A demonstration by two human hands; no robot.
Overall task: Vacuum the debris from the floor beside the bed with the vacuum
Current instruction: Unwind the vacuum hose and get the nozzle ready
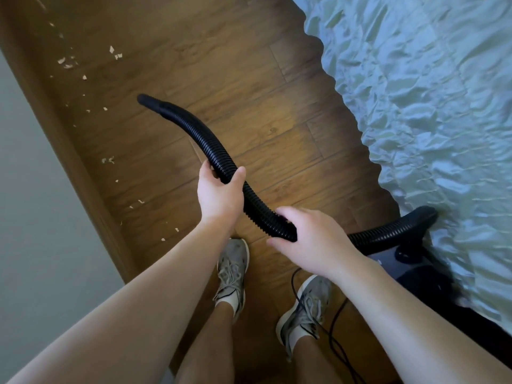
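Note:
A black ribbed vacuum hose (199, 128) arcs across the wooden floor (243, 87), its smooth nozzle tip (148, 101) pointing up-left, raised off the boards. My left hand (220, 192) grips the hose mid-length. My right hand (310, 239) holds it lower down, closer to the vacuum body (401, 261), a dark grey canister at the bed's edge. Pale paper scraps, the debris (69, 62), lie scattered along the left side of the floor, with more bits (108, 160) nearer me. The nozzle sits to the right of the debris, apart from it.
The bed with a crumpled light blue cover (429, 106) fills the right side. A wooden baseboard (69, 151) and grey wall (33, 217) bound the left. My two grey sneakers (232, 270) stand on the floor, and a black power cord (332, 328) trails by my right foot.

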